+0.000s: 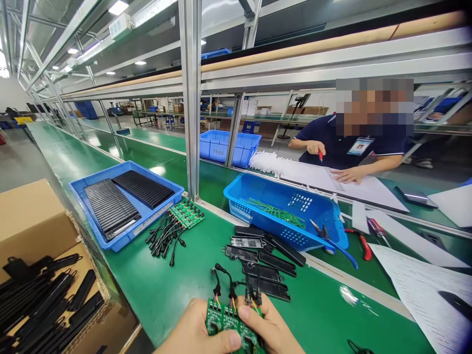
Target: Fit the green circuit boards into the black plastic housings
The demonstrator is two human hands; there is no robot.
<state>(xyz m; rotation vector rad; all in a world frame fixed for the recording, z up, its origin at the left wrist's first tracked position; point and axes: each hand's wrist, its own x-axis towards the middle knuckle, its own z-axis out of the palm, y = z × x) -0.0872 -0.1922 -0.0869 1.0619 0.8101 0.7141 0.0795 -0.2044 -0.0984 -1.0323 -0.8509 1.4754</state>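
Observation:
Both of my hands grip a green circuit board panel (pixel 230 322) with black cable leads (pixel 232 291) coming off its far edge. My left hand (pixel 197 327) closes on its left side, thumb lying across the front. On the right side my right hand (pixel 267 324) pinches the board near the wires, thumb on top. Just beyond the board lie several black plastic housings (pixel 271 273), some of them open shells. Further left, another group of green circuit boards (pixel 186 215) rests on the bench with its black cables (pixel 165 238) fanned toward me.
A blue tray (pixel 105 242) holds rows of black strips. Green strips lie in a blue basket (pixel 236 204), with cutters (pixel 326 236) on its rim. A cardboard box (pixel 70 314) of black housings stands left. Across the bench, a co-worker (pixel 352 142) handles white sheets. A metal post (pixel 191 98) rises mid-bench.

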